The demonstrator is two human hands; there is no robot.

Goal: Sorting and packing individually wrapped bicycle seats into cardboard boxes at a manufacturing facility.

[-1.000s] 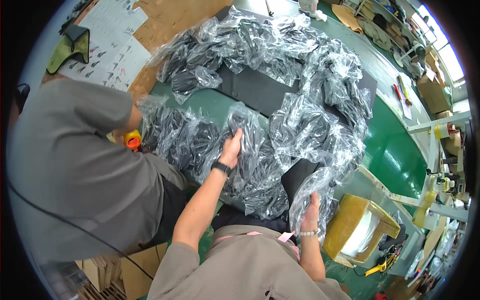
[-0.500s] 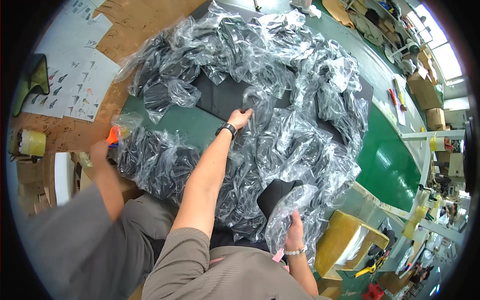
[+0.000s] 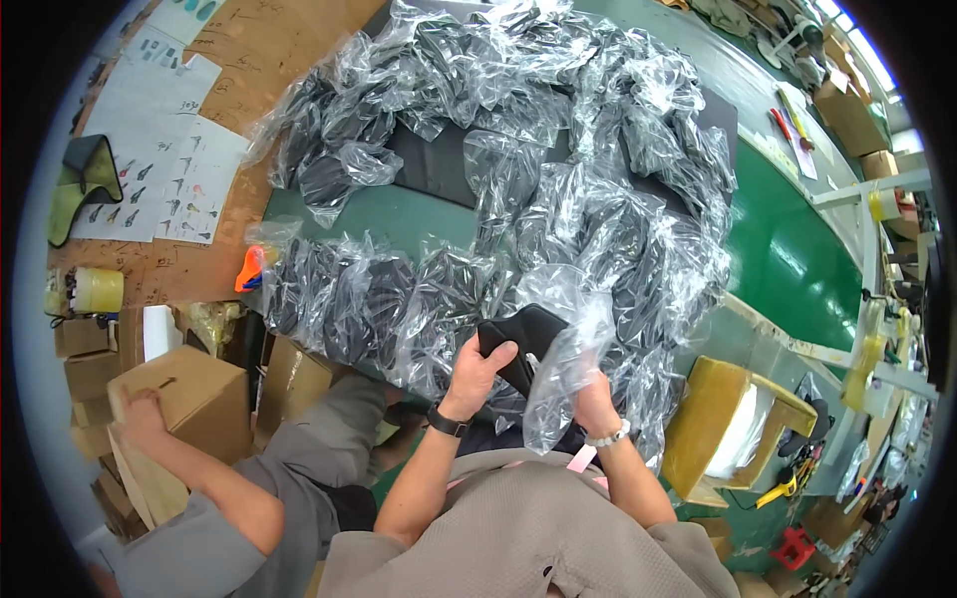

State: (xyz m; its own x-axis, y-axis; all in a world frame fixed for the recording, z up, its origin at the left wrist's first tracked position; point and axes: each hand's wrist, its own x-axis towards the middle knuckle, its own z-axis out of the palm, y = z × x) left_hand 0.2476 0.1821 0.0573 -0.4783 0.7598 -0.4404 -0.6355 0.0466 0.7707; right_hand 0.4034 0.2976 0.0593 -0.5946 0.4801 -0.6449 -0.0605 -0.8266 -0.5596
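- Black piece: held by both hands over the near edge of the green table, half inside a clear bag.
- Far left: co-worker's hand lies flat on top of a brown box, fingers loosely together. Their grey sleeve runs down toward the lower edge.
- Upper left: white paper sheets with small drawings lie on a brown board; a green-and-black cloth sits beside them, a yellow jar below.
- Orange tool sits at the table's left edge, touching the bag pile.
- Left hand: black watch on the wrist, fingers curled over the piece's left end, thumb on top, pinching it.
- Pile of bagged black pieces rings the table, with a bare green gap in the middle.
- Right hand: bead bracelet on the wrist, grips the bag's lower part; fingers mostly hidden behind the plastic, so can't tell their spread.
- Right: yellow box lined with white plastic stands just beside the table edge.
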